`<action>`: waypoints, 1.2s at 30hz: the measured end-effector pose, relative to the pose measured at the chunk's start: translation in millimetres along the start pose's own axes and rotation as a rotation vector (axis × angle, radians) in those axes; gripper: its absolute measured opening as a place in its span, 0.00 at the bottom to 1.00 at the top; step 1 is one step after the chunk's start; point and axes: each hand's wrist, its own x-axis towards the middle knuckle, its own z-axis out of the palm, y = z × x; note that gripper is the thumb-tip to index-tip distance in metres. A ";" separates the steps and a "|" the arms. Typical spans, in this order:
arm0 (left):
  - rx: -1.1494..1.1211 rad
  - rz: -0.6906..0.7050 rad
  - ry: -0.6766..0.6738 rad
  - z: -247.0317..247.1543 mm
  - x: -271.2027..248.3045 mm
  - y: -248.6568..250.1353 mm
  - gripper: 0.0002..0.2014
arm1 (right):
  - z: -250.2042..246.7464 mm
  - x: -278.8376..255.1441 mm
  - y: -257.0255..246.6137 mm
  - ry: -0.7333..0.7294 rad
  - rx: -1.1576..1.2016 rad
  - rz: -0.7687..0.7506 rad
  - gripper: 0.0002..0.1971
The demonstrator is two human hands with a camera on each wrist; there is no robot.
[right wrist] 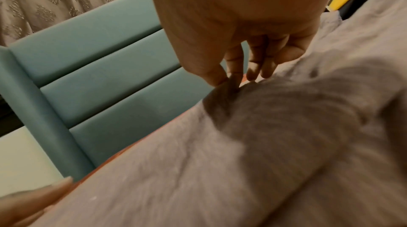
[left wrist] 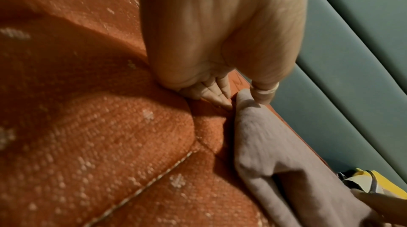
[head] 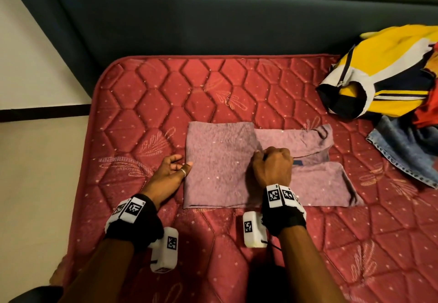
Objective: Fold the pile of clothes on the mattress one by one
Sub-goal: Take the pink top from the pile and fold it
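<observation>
- A mauve garment lies flat near the middle of a red quilted mattress, partly folded: its left portion is doubled over into a neat rectangle, and two narrower parts extend to the right.
- The right hand sits on the folded edge at the garment's centre. In the right wrist view its thumb and forefinger pinch a small ridge of the cloth, the other fingers curled beside.
- The left hand rests at the garment's left edge, fingers loosely extended and touching the cloth rather than grasping it; a ring shows on one finger.
- The pile of unfolded clothes waits at the mattress's far right, a yellow, white and navy top uppermost with denim beneath.
- The step in hand appears to be the crosswise fold of this garment.
- The next move likely calls for carrying the pinched layer across while the left hand steadies the edge.
</observation>
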 end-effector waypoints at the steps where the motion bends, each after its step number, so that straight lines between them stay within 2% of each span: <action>1: -0.004 -0.001 -0.001 0.3 -0.4 0.7 0.22 | 0.8 -0.5 1.8 0.011 0.010 0.019 0.18; 6: -0.020 -0.016 -0.009 -0.1 -4.3 3.6 0.23 | -12.2 -17.4 14.0 0.130 0.143 0.062 0.17; 12: 0.038 -0.012 -0.009 -0.8 -11.7 9.7 0.24 | -19.3 -66.5 32.4 -0.040 0.095 0.160 0.20; 17: 0.031 -0.025 -0.013 -2.8 -12.6 10.0 0.25 | -13.6 -68.4 32.7 -0.053 0.040 0.061 0.15; 20: 0.005 -0.039 -0.014 -6.0 -11.2 7.8 0.25 | -20.4 -71.3 40.8 0.017 0.052 0.096 0.14; 24: 0.073 -0.032 0.008 -3.9 -12.2 8.1 0.20 | -16.6 -81.2 42.8 -0.032 -0.018 0.172 0.15; 26: 0.128 -0.014 0.033 -0.2 -11.3 8.2 0.19 | -16.3 -81.4 35.6 0.092 0.037 0.118 0.13; 28: 0.164 -0.036 0.045 3.2 -9.7 10.8 0.21 | -14.4 -78.1 21.6 0.173 0.059 -0.093 0.13; 30: 0.179 -0.075 0.027 6.4 -6.8 19.2 0.25 | -7.1 -66.6 4.8 0.103 0.017 -0.292 0.21; 31: 0.195 -0.098 0.023 7.4 -5.2 24.3 0.28 | -1.7 -57.8 -3.5 0.040 -0.019 -0.333 0.24; 33: 0.237 -0.100 0.019 9.5 3.3 26.2 0.31 | 11.4 -39.8 -14.6 -0.111 -0.123 -0.324 0.29; 36: 0.208 -0.093 -0.030 16.6 5.3 36.1 0.26 | 36.2 -25.1 -10.5 -0.236 -0.278 -0.298 0.34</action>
